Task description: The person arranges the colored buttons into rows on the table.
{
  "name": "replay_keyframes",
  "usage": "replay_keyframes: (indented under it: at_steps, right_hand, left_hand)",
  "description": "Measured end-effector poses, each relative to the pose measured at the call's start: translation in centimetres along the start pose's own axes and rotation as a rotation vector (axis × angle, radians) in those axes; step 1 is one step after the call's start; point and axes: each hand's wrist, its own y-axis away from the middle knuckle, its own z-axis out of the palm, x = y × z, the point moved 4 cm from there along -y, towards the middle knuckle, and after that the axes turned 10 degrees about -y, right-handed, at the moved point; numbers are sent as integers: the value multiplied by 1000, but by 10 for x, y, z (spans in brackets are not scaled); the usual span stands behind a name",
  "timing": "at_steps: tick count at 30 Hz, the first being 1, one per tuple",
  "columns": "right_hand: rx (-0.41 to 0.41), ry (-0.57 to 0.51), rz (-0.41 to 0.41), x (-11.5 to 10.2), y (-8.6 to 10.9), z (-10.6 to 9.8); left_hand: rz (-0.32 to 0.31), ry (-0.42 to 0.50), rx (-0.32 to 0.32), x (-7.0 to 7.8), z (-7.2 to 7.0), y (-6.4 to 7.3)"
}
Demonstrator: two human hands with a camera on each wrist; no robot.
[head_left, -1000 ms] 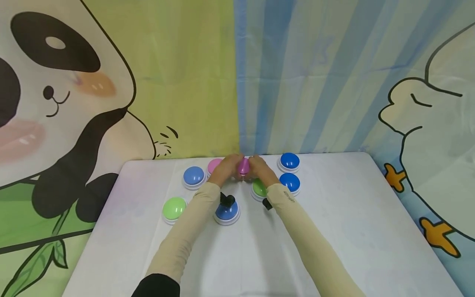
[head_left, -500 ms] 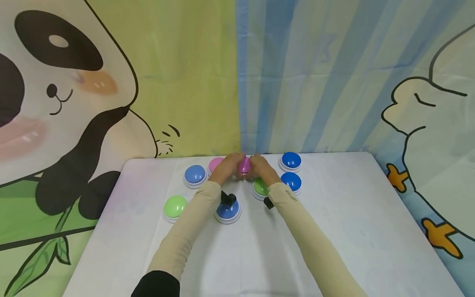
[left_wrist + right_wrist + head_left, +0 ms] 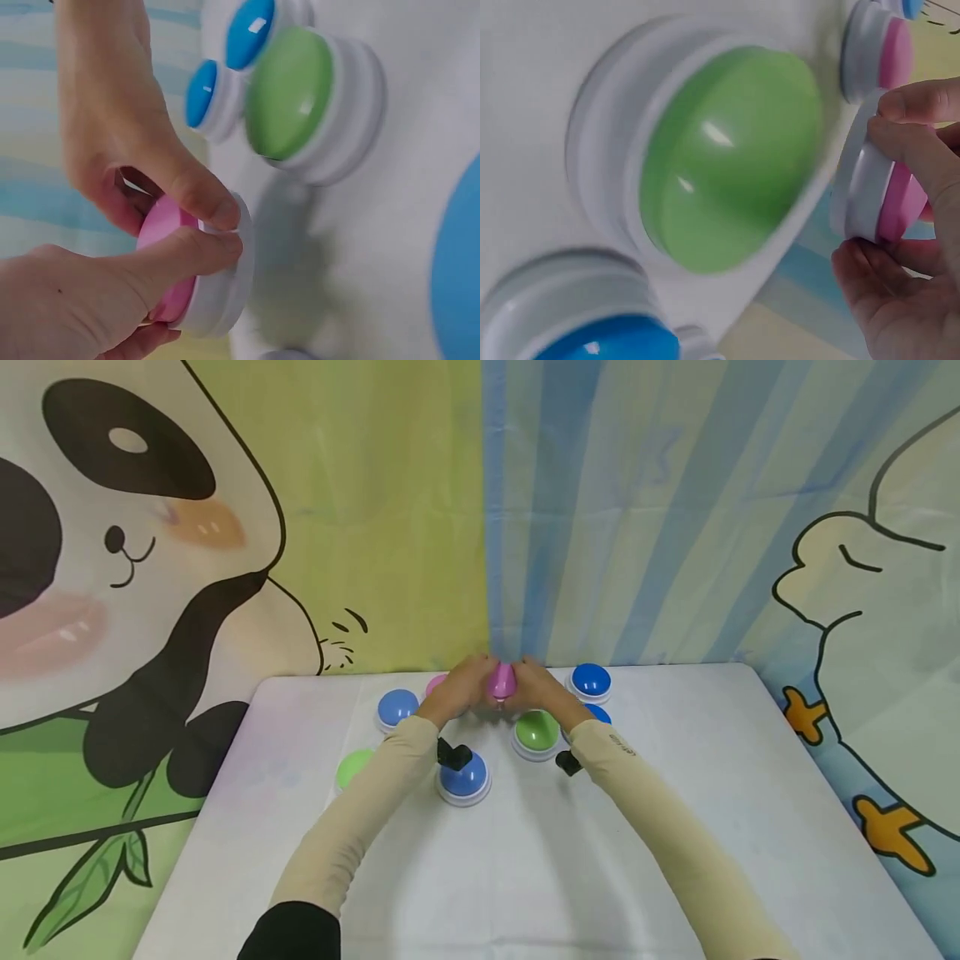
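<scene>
Curling thumbs and fingers around its white base, the left hand [image 3: 467, 687] and right hand [image 3: 542, 686] are holding a pink-domed push button [image 3: 502, 682] between them, near the far edge of the bench [image 3: 697, 743]. One green-domed button [image 3: 536, 730] is sitting near the right hand; one blue-domed button [image 3: 467, 777] is standing closer to the person; another pink-domed button [image 3: 434, 683] is showing partly behind the left hand.
</scene>
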Motion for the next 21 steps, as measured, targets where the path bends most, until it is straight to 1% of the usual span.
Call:
replay_keyframes:
  at_steps: [3, 6, 10, 14, 16, 21]
  right_hand:
    - [44, 7, -58, -8, 7, -14]
    - [65, 8, -103, -13, 16, -24]
    - [70, 7, -130, -16, 32, -32]
    - [69, -2, -156, -20, 49, -39]
    - [66, 6, -160, -20, 58, -40]
    - [56, 41, -139, -15, 84, -37]
  left_hand:
    - [29, -6, 51, 3, -15, 3]
    - [53, -11, 85, 7, -25, 7]
    - [84, 2, 121, 13, -30, 13]
    - [121, 10, 166, 24, -34, 22]
    - [142, 6, 168, 31, -33, 27]
    - [160, 12, 118, 50, -26, 41]
